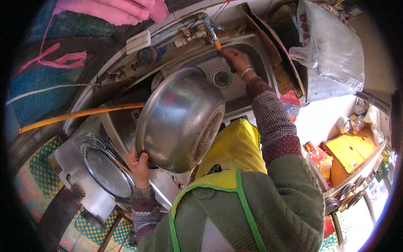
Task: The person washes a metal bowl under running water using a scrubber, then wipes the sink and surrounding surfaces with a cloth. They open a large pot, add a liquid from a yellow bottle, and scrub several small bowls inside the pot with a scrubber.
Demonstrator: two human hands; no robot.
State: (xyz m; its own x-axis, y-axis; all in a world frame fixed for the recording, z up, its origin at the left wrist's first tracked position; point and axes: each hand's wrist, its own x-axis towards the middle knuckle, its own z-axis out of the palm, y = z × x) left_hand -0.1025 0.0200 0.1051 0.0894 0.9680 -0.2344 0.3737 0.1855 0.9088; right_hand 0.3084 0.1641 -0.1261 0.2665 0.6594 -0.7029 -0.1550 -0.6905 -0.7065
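Observation:
A large stainless steel basin (179, 123) is tilted on its side over the sink, its outer base turned towards me. My left hand (139, 167) grips the basin's rim at the lower left, thumb on the outside. Motion blurs my right hand (237, 61), which is over the metal sink (231, 97), just below the orange tip of the faucet (213, 33). Its fingers are too smeared to show whether they hold anything. Right of the basin, the round drain strainer (222, 78) is visible. The basin's inside faces away and is hidden.
Left of the basin stands a metal pot with a lid (108, 171). An orange hose (82, 116) runs in from the left. Cardboard (277, 53) leans along the sink's right side, near a plastic-wrapped stack (337, 47). Pink cloth (113, 11) hangs at the top left.

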